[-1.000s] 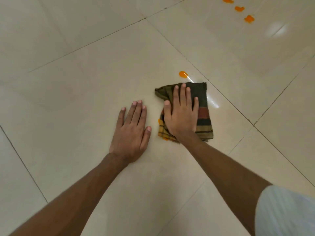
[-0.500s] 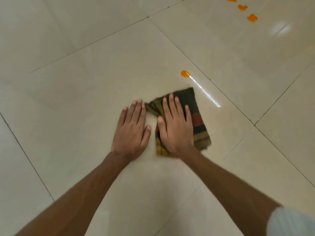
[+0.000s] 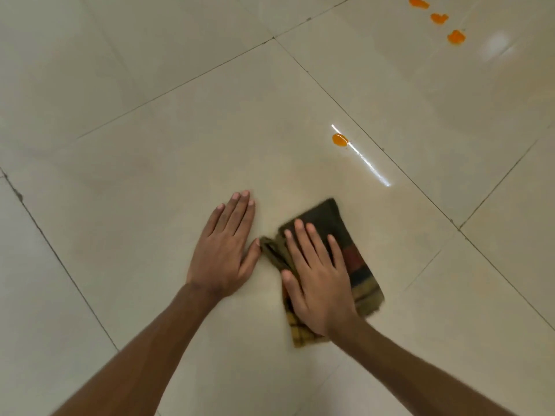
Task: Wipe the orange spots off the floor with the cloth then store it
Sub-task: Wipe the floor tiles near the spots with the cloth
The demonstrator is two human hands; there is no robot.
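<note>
A folded dark striped cloth (image 3: 354, 253) lies on the pale tiled floor (image 3: 150, 145). My right hand (image 3: 315, 277) presses flat on top of it, fingers spread a little, covering its left half. My left hand (image 3: 223, 250) rests flat on the bare tile just left of the cloth, thumb almost touching the cloth's bunched corner. One orange spot (image 3: 340, 140) sits on the tile well beyond the cloth, apart from it. Three more orange spots (image 3: 439, 18) lie in a row at the far top right.
Thin grout lines (image 3: 375, 145) cross the glossy floor diagonally. A bright streak of reflected light (image 3: 366, 163) runs down-right from the near orange spot. A soft glare patch (image 3: 497, 45) shows at the top right.
My right hand has dragged the cloth back toward me and away from the near orange spot. The left hand has stayed flat on the tile.
</note>
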